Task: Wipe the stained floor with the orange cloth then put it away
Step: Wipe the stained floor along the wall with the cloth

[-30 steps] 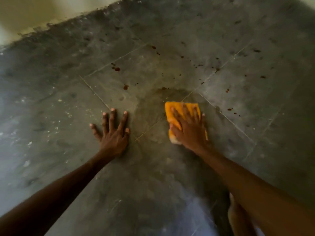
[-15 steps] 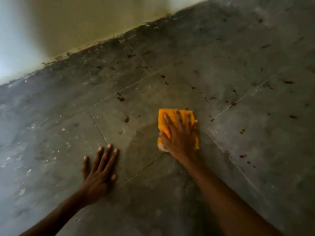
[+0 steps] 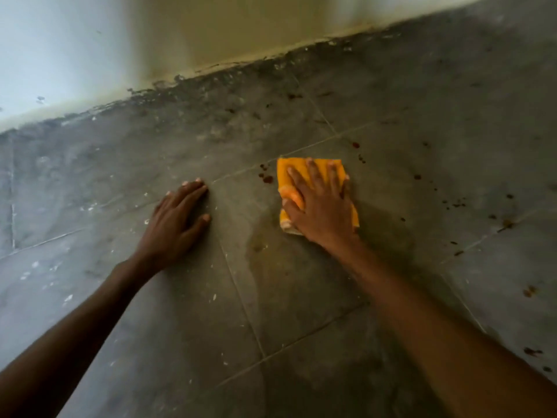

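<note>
A folded orange cloth (image 3: 289, 173) lies flat on the grey tiled floor (image 3: 301, 297). My right hand (image 3: 319, 209) presses down on it with the fingers spread, covering most of it. Dark red-brown stains (image 3: 266, 176) sit just left of the cloth, and more spots (image 3: 452, 203) are scattered to the right. A damp, wiped patch (image 3: 271, 267) stretches below the cloth. Further left, my left hand (image 3: 177, 218) rests palm down on the floor with nothing in it.
A pale wall (image 3: 180, 40) meets the floor along a dirty, dark edge (image 3: 241, 70) at the top. White paint specks (image 3: 66, 297) dot the tiles at the left. More stains lie near the right edge (image 3: 530, 351).
My right hand has pushed the cloth forward, toward the wall, up to the stains. My left hand has moved forward too. The view has tilted up and shows more wall.
</note>
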### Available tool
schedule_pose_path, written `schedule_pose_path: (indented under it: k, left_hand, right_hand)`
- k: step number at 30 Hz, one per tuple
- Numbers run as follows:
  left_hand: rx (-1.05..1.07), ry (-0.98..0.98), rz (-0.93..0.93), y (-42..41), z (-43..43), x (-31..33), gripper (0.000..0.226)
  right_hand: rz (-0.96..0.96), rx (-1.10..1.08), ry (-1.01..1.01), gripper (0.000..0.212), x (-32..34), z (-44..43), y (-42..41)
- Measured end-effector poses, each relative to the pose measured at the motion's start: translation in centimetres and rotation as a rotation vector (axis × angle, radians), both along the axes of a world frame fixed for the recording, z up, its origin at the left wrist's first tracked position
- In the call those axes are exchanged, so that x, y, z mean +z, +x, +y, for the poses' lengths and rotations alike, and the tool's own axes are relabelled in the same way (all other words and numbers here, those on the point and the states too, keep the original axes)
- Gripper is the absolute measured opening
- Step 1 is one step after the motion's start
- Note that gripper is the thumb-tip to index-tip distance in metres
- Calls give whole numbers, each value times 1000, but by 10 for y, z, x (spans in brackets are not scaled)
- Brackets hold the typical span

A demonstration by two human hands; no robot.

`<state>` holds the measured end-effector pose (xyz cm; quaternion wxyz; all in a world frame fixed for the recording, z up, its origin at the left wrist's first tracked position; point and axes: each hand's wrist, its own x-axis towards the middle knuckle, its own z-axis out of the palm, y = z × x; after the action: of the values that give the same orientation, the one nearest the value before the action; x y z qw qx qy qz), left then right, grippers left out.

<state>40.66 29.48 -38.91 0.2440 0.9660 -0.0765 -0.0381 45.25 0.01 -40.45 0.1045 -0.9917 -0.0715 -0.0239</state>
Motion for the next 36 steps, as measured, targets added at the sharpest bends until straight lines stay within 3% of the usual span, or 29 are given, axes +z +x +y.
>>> schedule_pose_path:
  k: [2,4,7,10,12,14,17,20,23,26,28,32,34,36]
  left_hand:
    - [15,-10,-40,6,2,-7,66]
    - [34,52,-115,5,4,-12,66]
    - [26,135,-131,2,-2,-14,66]
    - [21,159,-113,2,-6,-14,65]
    - [22,172,-113,3,-6,-16,64]
    - [21,169,-115,4,-5,-17,62]
    - [15,154,-110,7,-2,-14,62]
    - [36,155,-105,4,-6,-13,63]
    - [48,144,-108,6,-7,-10,68]
    - [62,130,-115,1,-11,-10,73]
    - [144,73,-104,6,-9,-9,78]
    - [337,66,-133,57,31,-3,83]
    - [307,149,-140,80,47,-4,76]
    - [273,184,-156,88,51,-8,69]
  right_hand:
    - [-10,-4,11,73,2,48,15]
    - [-31,194,-25,72,3,66,-23]
    - [-4,440,-38,76,4,19,-101]
    - [-9,193,-47,75,5,-16,-44]
    - [42,-85,-25,72,11,8,37]
    - [109,-162,-5,70,16,52,84]
    - [54,116,-20,69,12,91,36]
    - [38,410,-22,76,11,43,-43]
    - [25,223,-63,73,7,7,26]
    - [107,-81,-9,70,19,53,125]
    - [114,3,0,71,18,104,127]
    - [26,494,-24,75,6,114,8]
    - [8,523,17,74,5,81,20]
    - [-30,361,-22,70,2,65,88]
